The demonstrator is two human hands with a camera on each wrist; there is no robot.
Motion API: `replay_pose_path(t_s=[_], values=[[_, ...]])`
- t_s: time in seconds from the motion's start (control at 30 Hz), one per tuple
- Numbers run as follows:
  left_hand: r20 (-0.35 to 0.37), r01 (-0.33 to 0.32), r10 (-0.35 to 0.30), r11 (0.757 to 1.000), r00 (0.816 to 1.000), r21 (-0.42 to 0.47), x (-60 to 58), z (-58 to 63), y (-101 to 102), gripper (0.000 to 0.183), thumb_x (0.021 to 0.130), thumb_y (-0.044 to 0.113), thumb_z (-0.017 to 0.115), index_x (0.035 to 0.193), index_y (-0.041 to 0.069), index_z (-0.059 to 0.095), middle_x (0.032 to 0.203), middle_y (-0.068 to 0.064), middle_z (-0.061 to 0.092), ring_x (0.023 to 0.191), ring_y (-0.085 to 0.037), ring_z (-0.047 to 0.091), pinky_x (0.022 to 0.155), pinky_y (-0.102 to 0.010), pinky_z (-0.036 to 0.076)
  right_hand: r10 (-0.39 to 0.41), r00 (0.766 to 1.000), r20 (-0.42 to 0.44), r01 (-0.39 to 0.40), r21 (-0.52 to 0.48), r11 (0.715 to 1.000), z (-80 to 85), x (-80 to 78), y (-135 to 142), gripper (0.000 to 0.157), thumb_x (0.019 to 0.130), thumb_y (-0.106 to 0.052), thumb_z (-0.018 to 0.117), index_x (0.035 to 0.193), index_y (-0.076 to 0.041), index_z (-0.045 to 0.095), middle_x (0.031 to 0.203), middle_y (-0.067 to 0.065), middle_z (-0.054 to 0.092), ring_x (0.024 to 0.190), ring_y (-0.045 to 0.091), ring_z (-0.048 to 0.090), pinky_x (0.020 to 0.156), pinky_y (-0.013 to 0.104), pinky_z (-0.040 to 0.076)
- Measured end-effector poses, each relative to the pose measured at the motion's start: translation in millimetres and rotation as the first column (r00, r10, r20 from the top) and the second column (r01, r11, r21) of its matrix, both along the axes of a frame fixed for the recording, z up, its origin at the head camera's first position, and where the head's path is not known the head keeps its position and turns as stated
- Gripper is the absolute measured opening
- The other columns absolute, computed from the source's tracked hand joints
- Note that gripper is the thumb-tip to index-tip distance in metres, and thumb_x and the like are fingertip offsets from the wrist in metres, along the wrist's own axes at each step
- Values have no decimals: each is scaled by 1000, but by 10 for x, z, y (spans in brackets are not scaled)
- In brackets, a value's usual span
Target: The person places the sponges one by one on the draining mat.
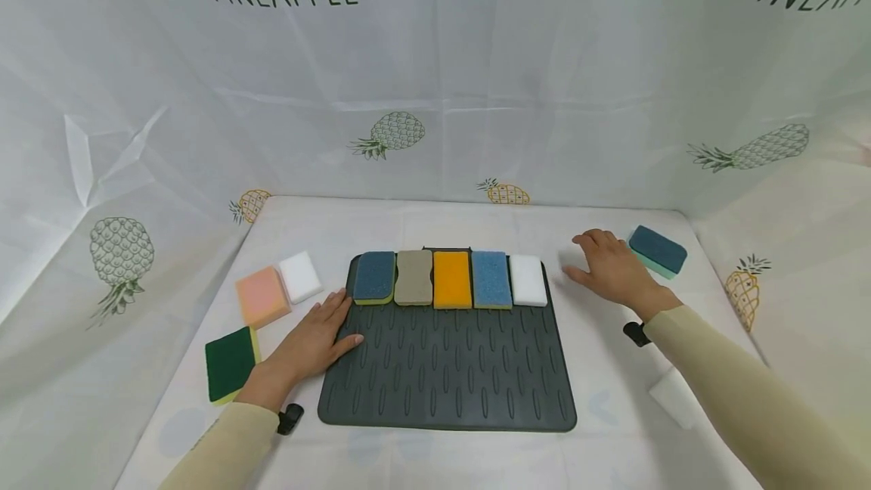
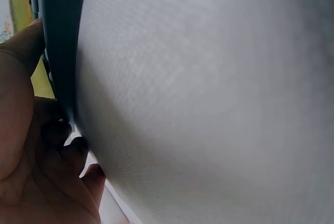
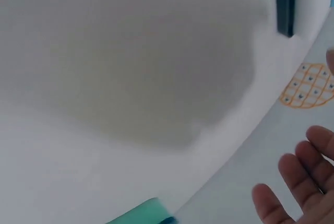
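Mat (image 1: pixel 445 376), dark grey and patterned with elongated marks, lies flat on the white-covered table (image 1: pixel 435 456), with five cleaning pads in a row along its far end: navy-topped sponge (image 1: pixel 374 272), beige pad (image 1: pixel 413 277), orange pad (image 1: pixel 452 278), blue-topped sponge (image 1: pixel 491 277) and white block (image 1: pixel 528 278).

Left hand (image 1: pixel 309 342): at the mat's left edge, thumb spread from the fingers and laid over the rim, fingers extended alongside; no firm pinch is evident. Right hand (image 1: pixel 609 267): raised above the table between the mat and a teal-sided sponge (image 1: pixel 657 249), fingers loosely spread, holding nothing.

Handling, by judgement: the mat appears to be rubber or silicone, flexible and fairly grippy; best held at opposite side rims, kept level, since tilting could shift the loose pads. The pads should be light and compressible; a gentle thumb-and-finger hold across the long sides would suit. The navy-topped sponge's upper face looks abrasive and stiffer than its yellow base. The white block looks like foam and may crumble under a hard squeeze.
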State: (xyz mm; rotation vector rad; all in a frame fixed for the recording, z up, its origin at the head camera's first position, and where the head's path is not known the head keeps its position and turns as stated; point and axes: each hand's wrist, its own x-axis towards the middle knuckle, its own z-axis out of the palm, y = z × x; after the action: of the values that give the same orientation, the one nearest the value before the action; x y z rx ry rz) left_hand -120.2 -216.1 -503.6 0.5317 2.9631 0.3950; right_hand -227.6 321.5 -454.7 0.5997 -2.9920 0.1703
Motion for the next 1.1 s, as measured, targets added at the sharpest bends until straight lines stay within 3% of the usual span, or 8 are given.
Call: replay_pose_path(t_s=[0.17,0.23,0.63,0.83,1.1], values=[[4,-2,2,1000,1000,-1,3,-4,1,80,95,51,58,151,0,32,160,-18,24,147,-38,25,119,-55,26,-65,987,-148,58,-48,997,-40,-52,219,49,91,-35,68,120,4,58,119,24,56,109,41,53,88,56,47],[8,-2,2,1000,1000,4,3,-13,1,80,95,50,58,152,0,31,160,-18,24,147,-38,25,119,-54,26,-99,980,-170,89,-67,994,-48,-67,328,47,91,-33,67,119,4,57,117,24,55,108,41,52,87,57,46],[15,-15,15,1000,1000,8,-6,-26,-27,81,96,53,55,153,3,29,161,-15,22,148,-36,23,120,-53,24,-219,964,-153,214,-47,976,-40,-112,927,47,98,-34,57,120,7,51,118,30,49,108,50,43,82,66,39],[25,-24,24,1000,999,11,-5,-12,-39,81,96,53,54,154,3,28,162,-15,21,149,-35,23,120,-53,23,-239,960,-145,243,12,970,-112,-225,968,47,99,-36,54,113,9,52,110,31,51,101,50,46,74,63,40],[-3,-16,16,999,1000,35,19,2,-15,79,95,51,57,151,1,32,160,-17,26,147,-37,26,119,-54,25,-273,950,-149,288,89,953,-209,-355,875,45,96,-36,56,88,8,50,86,26,50,84,45,50,62,54,41]])
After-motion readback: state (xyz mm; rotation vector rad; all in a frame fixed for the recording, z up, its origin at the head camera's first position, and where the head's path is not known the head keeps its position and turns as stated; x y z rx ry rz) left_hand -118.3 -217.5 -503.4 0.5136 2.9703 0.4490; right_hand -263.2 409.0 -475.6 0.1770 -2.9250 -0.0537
